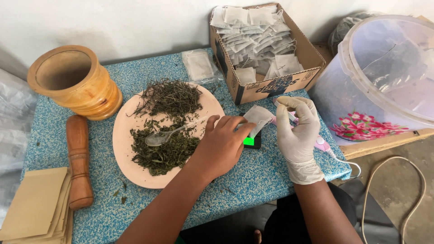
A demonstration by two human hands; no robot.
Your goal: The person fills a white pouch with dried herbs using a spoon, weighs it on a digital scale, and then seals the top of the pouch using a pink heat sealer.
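Note:
My left hand (221, 144), bare, pinches one edge of a small white filter sachet (258, 116). My right hand (298, 131), in a white glove, grips the sachet's other edge, and a pink tool (322, 144) lies under its fingers. The sachet hangs just above a small black scale with a lit green display (251, 141). Left of my hands a pink plate (129, 162) carries two heaps of dried green herbs (165, 151) and a clear plastic spoon (162, 135).
A cardboard box (271, 83) of several white sachets stands at the back. A wooden mortar (74, 81) and pestle (79, 160) lie at left, beside brown paper envelopes (38, 208). A large translucent bucket (384, 77) stands at right; a cable (407, 194) lies on the floor.

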